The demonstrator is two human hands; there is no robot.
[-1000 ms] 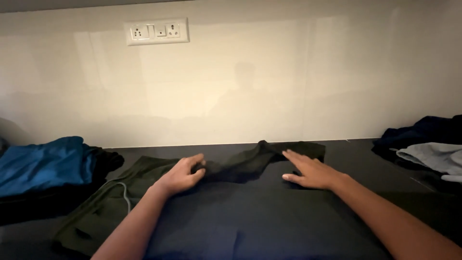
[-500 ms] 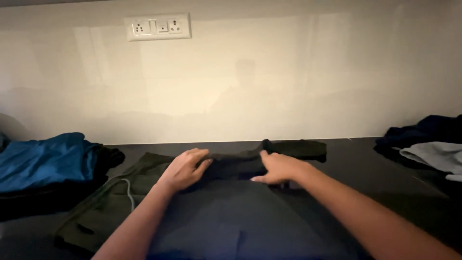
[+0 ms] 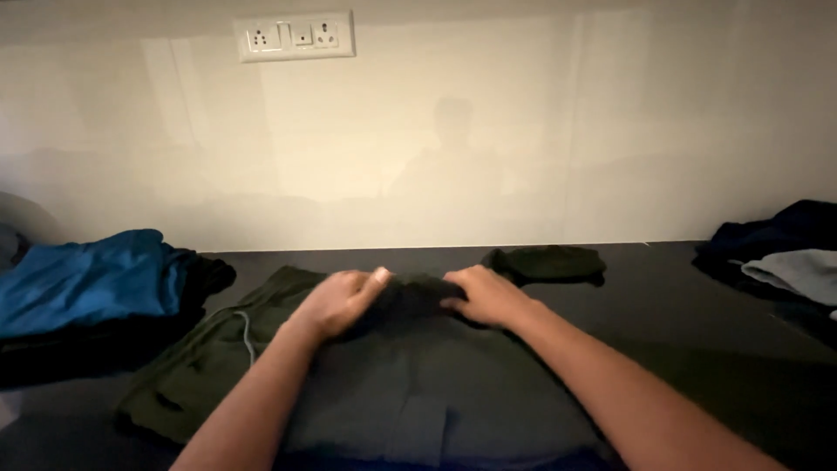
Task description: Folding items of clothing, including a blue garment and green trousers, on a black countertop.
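Note:
A dark green garment (image 3: 209, 366) with a pale drawstring lies spread on the dark counter (image 3: 663, 323) in front of me. A darker folded layer (image 3: 418, 384) lies over its middle. My left hand (image 3: 336, 301) and my right hand (image 3: 484, 295) rest close together at the far edge of that layer, fingers curled over a bunched fold of the fabric. A narrow part of the garment (image 3: 549, 262) sticks out to the right beyond my right hand.
A blue cloth (image 3: 87, 279) lies on dark clothes at the left. Dark and grey clothes (image 3: 785, 262) are piled at the right. A glossy wall with a socket panel (image 3: 295, 37) stands close behind the counter.
My right hand has slid left along the garment's far edge toward my left hand. The fabric between them has bunched up, and the hands now sit nearly together.

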